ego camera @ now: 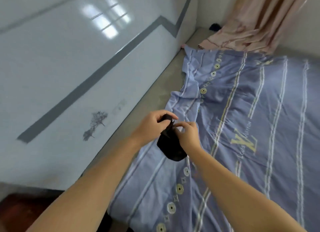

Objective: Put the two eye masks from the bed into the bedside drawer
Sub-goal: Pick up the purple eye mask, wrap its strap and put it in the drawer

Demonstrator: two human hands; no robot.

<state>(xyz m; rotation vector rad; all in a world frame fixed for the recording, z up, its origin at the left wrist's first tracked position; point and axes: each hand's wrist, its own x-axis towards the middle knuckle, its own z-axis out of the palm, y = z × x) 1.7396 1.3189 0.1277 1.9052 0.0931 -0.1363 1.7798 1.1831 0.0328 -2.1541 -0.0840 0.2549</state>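
Observation:
A black eye mask [170,148] hangs above the blue striped bed cover [242,128], held between both hands. My left hand [152,126] pinches its upper end from the left. My right hand [187,135] grips it from the right, just below. Whether the dark bundle is one mask or two, I cannot tell. The bedside drawer is not in view.
A glossy white headboard [69,67] with a grey stripe runs along the left of the bed. A pink curtain [251,24] drapes onto the far end. A dark reddish wooden surface [20,209] shows at the bottom left corner.

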